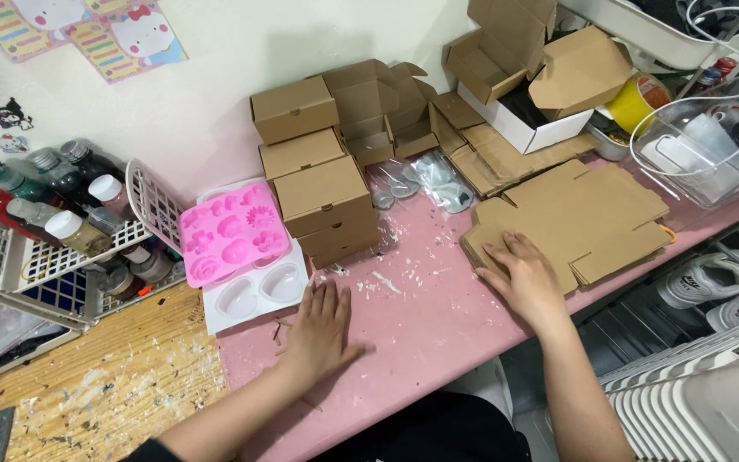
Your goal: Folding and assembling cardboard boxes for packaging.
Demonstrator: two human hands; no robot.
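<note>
Cardboard flat (570, 218) under right hand (528, 278), fingers open; left hand (320, 325) open on table (421, 342).

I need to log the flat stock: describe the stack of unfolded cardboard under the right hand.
The stack of flat cardboard blanks is plain brown, die-cut with flaps and notched tabs, unfolded. Several sheets lie loosely fanned on the pink table, overhanging its front edge. The right hand rests palm-down on the near left corner.

Pink flower mould (233, 231), bottle basket (151, 205), folded boxes (322, 197)
</note>
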